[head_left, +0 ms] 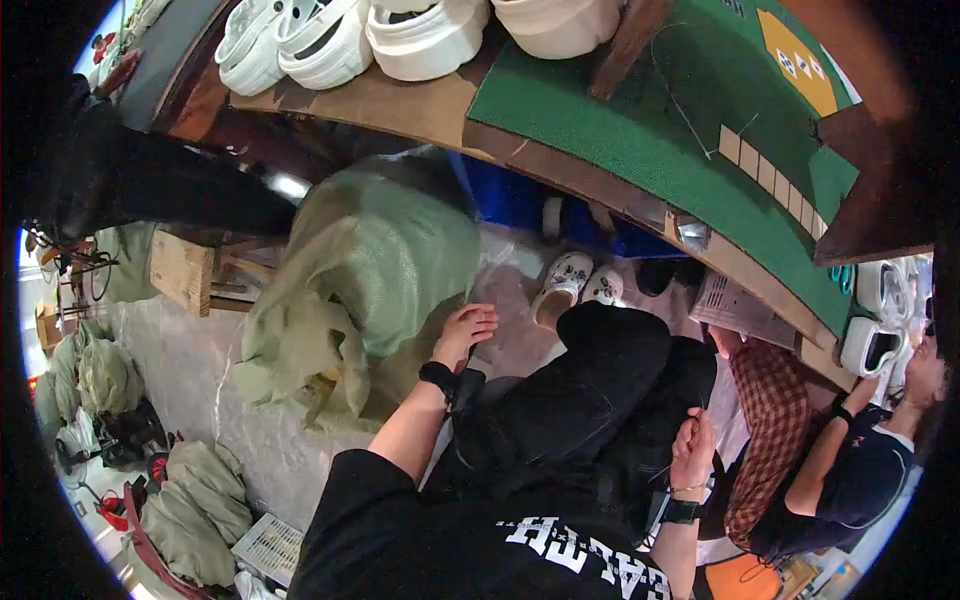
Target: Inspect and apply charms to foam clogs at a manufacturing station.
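My left hand hovers beside a large pale green woven sack, its fingers loosely stretched and nothing visible in them. A black band circles that wrist. Over my right thigh, my right hand is closed with its fingers curled; whatever it may hold is too small or hidden to make out. My black trousers fill the middle of the view, and my feet wear white clogs with dark decorations.
White clogs line the table's far edge. A green mat covers the tabletop, bearing a beige segmented strip and thread. At right, a co-worker touches a white clog. A wooden stool and more sacks stand left.
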`<move>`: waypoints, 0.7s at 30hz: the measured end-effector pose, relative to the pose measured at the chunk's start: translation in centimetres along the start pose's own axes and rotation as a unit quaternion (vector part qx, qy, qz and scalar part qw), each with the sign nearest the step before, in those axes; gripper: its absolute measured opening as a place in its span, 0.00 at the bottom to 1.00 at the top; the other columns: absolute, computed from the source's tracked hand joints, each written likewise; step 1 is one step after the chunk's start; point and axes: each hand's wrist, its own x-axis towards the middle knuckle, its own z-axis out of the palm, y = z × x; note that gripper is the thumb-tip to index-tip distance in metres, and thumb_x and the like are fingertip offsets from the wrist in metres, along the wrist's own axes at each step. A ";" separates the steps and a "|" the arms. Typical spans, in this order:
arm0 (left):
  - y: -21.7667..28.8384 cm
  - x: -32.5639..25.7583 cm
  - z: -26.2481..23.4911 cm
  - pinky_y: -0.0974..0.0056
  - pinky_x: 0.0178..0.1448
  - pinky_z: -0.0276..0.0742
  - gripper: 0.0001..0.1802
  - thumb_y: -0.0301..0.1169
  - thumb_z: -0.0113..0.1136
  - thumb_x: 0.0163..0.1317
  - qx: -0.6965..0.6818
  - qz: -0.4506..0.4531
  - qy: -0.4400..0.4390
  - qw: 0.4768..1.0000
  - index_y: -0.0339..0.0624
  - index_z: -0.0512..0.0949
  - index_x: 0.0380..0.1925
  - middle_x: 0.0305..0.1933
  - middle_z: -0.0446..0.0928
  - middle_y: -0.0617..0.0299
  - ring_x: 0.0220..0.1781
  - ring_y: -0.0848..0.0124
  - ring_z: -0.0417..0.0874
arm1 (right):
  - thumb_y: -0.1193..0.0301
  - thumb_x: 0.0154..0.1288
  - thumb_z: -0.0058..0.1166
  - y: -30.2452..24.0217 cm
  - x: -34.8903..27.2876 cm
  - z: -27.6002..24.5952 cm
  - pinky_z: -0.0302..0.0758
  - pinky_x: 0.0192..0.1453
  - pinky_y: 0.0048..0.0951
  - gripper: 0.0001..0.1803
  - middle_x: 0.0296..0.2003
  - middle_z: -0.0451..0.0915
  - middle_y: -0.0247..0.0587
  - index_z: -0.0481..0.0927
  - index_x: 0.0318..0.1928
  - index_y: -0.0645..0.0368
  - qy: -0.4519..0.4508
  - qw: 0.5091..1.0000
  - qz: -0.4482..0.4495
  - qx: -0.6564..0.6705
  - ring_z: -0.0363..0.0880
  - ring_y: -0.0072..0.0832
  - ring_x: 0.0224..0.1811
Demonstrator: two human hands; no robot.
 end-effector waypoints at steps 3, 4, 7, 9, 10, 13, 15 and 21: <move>-0.8 0.3 1.0 0.64 0.51 0.80 0.14 0.33 0.54 0.69 0.018 -0.024 -0.010 0.999 0.40 0.78 0.51 0.46 0.82 0.55 0.48 0.67 0.84 | 0.58 0.76 0.44 -0.2 -0.3 0.0 0.49 0.17 0.18 0.15 0.17 0.65 0.24 0.76 0.41 0.57 -0.010 1.000 0.010 -0.005 0.52 0.12 0.12; -0.4 1.1 1.0 0.65 0.49 0.80 0.13 0.33 0.54 0.70 0.050 -0.018 -0.011 0.999 0.40 0.78 0.50 0.44 0.82 0.56 0.47 0.68 0.84 | 0.58 0.76 0.44 -0.2 -0.3 1.0 0.49 0.17 0.18 0.16 0.17 0.65 0.24 0.76 0.41 0.57 -0.010 1.000 0.008 -0.006 0.52 0.12 0.12; 0.1 2.6 2.0 0.66 0.47 0.79 0.12 0.32 0.52 0.70 0.112 -0.017 -0.019 0.993 0.42 0.79 0.49 0.41 0.82 0.58 0.44 0.71 0.83 | 0.58 0.76 0.44 0.1 -0.3 1.1 0.49 0.17 0.18 0.16 0.17 0.65 0.24 0.76 0.41 0.57 -0.002 1.000 0.010 -0.001 0.53 0.12 0.13; -0.1 2.8 2.6 0.67 0.46 0.78 0.11 0.31 0.52 0.70 0.146 -0.018 -0.027 0.989 0.42 0.79 0.48 0.40 0.82 0.59 0.43 0.72 0.83 | 0.58 0.76 0.44 0.1 -0.6 0.8 0.48 0.17 0.18 0.16 0.17 0.65 0.24 0.76 0.41 0.57 0.006 1.000 0.013 0.010 0.53 0.12 0.13; -0.2 3.0 2.8 0.68 0.45 0.78 0.11 0.31 0.52 0.70 0.178 -0.002 -0.023 0.984 0.42 0.79 0.47 0.39 0.83 0.60 0.42 0.73 0.83 | 0.58 0.76 0.44 -0.1 -0.7 1.0 0.48 0.17 0.18 0.16 0.17 0.65 0.24 0.76 0.41 0.57 0.010 1.000 0.016 0.009 0.53 0.12 0.13; -0.5 3.8 3.1 0.68 0.43 0.76 0.10 0.30 0.52 0.69 0.247 0.026 -0.031 0.968 0.42 0.80 0.44 0.38 0.83 0.62 0.40 0.74 0.82 | 0.58 0.77 0.44 -0.6 -0.6 1.6 0.48 0.17 0.18 0.16 0.17 0.65 0.24 0.76 0.42 0.57 0.001 1.000 0.022 0.016 0.54 0.12 0.13; -0.6 4.8 3.6 0.68 0.41 0.76 0.10 0.30 0.51 0.69 0.282 0.039 -0.043 0.958 0.42 0.81 0.42 0.38 0.83 0.62 0.39 0.74 0.82 | 0.58 0.77 0.43 -0.4 -0.8 1.4 0.48 0.17 0.18 0.16 0.17 0.64 0.25 0.76 0.42 0.57 -0.014 0.999 0.024 0.022 0.54 0.13 0.14; -3.5 12.6 6.4 0.58 0.43 0.78 0.13 0.35 0.50 0.67 0.622 0.199 -0.044 0.756 0.41 0.83 0.35 0.32 0.84 0.57 0.36 0.66 0.84 | 0.58 0.77 0.42 -0.4 -1.6 -0.6 0.48 0.16 0.18 0.15 0.17 0.66 0.25 0.75 0.42 0.57 -0.021 1.000 0.011 0.016 0.54 0.13 0.13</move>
